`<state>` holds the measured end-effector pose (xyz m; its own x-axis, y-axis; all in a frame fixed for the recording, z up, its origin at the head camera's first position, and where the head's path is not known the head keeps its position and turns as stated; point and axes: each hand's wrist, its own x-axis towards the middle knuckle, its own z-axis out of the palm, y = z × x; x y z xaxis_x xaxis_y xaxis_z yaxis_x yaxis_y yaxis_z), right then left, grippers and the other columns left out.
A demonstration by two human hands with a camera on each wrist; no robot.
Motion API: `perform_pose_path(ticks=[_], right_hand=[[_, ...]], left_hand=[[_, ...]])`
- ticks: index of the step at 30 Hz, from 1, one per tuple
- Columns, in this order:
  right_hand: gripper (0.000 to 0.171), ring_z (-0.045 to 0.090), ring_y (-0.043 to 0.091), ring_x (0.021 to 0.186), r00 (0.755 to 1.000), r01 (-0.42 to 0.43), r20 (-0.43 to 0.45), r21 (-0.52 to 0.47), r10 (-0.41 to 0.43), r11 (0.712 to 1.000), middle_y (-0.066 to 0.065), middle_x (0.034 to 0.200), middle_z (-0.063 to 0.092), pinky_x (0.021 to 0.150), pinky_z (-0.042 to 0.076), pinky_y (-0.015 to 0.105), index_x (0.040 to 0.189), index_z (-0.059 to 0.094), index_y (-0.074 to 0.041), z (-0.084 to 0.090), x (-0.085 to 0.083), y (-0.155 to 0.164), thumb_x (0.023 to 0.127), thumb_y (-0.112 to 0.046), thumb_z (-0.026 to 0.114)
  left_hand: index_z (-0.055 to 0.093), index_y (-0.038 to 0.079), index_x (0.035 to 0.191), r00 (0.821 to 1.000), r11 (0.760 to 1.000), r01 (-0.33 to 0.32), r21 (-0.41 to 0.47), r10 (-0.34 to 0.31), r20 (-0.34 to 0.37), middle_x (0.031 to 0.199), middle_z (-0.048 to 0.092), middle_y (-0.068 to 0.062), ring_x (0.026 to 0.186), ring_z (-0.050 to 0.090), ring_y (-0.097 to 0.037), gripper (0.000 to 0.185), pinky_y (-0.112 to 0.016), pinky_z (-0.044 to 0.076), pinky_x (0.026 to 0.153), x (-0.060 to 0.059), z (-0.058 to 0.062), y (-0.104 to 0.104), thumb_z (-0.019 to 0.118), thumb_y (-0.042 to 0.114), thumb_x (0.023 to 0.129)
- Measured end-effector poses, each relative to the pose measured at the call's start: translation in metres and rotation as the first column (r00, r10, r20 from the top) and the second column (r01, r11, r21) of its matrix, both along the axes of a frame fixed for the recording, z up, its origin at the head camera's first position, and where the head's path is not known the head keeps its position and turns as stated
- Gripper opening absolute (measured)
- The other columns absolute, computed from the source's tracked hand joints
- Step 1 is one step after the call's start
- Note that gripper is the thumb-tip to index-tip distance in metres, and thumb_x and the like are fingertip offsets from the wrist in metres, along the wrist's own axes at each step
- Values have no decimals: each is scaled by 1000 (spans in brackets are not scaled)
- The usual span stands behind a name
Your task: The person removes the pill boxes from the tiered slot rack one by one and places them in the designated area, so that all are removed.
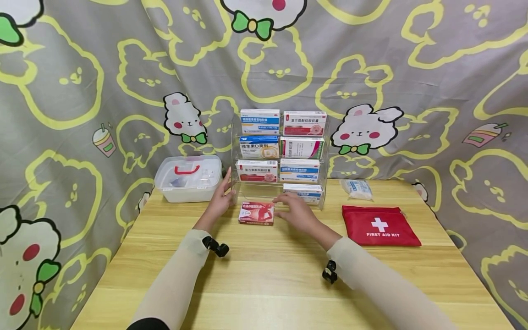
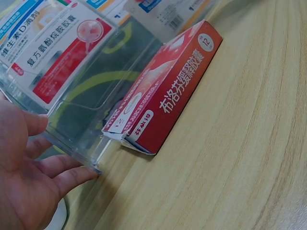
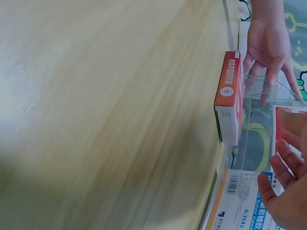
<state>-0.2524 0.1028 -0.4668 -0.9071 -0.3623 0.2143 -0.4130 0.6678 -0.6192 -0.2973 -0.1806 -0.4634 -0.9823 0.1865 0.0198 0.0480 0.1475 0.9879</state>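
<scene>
A clear display rack [image 1: 248,192] stands at the back of the table, holding several medicine boxes in tiers. My left hand [image 1: 220,200] touches its left side, fingers spread along the edge in the left wrist view. The red medicine box [image 1: 256,214] lies on the table before the rack's lower left slot, where only clear plastic shows. Just right of this box is my right hand [image 1: 300,214], its fingers loosely bent and holding nothing in the right wrist view. Behind that hand, a blue-and-white medicine box [image 1: 304,189] sits in the lower right slot, partly hidden.
To the left stands a translucent plastic case [image 1: 189,178] with a red handle. A red first aid pouch [image 1: 379,227] lies on the right, with a small clear packet [image 1: 356,189] behind it. A patterned curtain [image 1: 363,36] hangs behind the table.
</scene>
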Motion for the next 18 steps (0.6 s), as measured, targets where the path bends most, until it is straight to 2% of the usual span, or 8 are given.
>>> perform_pose_path(ticks=[4, 8, 13, 18], right_hand=[[38, 63, 31, 118, 1000, -17, -20, -5, 17, 1000, 8, 132, 65, 101, 52, 48, 125, 73, -11, 4, 2, 8, 89, -16, 83], [39, 61, 30, 120, 999, -19, -51, -1, 19, 1000, 7, 129, 67, 103, 50, 50, 126, 73, -11, 9, 2, 17, 89, -18, 82], [36, 63, 29, 119, 997, 4, -82, -24, -6, 1000, 6, 124, 69, 102, 51, 49, 123, 74, -11, 17, 0, 32, 89, -18, 83], [34, 60, 32, 124, 996, 47, -79, -45, -50, 998, 10, 127, 67, 104, 49, 51, 121, 75, -8, 24, -4, 45, 89, -16, 83]], left_hand=[[7, 32, 167, 1000, 1000, -2, 0, 2, 1, 168, 21, -25, 143, 37, -50, 83, -43, 50, 70, 1, 1, 1, 44, -9, 105], [8, 39, 165, 1000, 1000, -5, -10, 5, 11, 168, 22, -23, 143, 37, -49, 83, -46, 50, 73, 1, 1, 0, 45, -6, 106], [9, 41, 165, 1000, 1000, -7, -14, 8, 22, 168, 22, -22, 145, 36, -48, 84, -45, 51, 75, 2, 2, 1, 45, -7, 106], [9, 41, 165, 1000, 1000, -7, -15, 8, 23, 168, 22, -23, 145, 36, -48, 83, -47, 51, 76, 2, 2, 0, 45, -6, 106]])
